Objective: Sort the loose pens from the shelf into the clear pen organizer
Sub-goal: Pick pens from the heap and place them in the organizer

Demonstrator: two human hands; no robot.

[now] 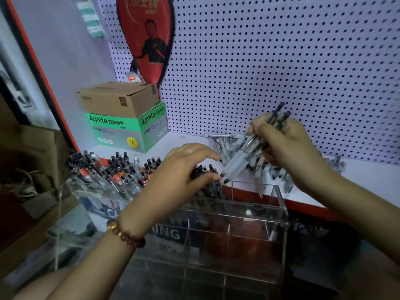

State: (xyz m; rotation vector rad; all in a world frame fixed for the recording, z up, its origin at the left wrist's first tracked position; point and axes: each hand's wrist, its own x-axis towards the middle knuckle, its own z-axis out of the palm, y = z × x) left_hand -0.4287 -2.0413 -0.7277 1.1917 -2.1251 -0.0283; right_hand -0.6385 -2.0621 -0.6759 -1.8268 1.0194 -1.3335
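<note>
My right hand (287, 148) grips a small bunch of clear pens (249, 150) with dark caps, tilted so their tips point down-left just above the back rim of the clear pen organizer (279, 215). My left hand (184, 169) rests with curled fingers on dark pens (207, 172) standing in a back compartment, its fingertips close to the held pens' tips. Loose pens (225, 141) lie in a heap on the white shelf (357, 182) behind the organizer. The organizer's left compartments hold several upright pens (112, 169) with black and orange parts.
A brown carton (119, 100) sits on a green Agnite box (129, 131) at the shelf's back left. A red racket cover (147, 37) hangs on the white pegboard (281, 61). The shelf has a red front edge (303, 204). Brown boxes stand far left.
</note>
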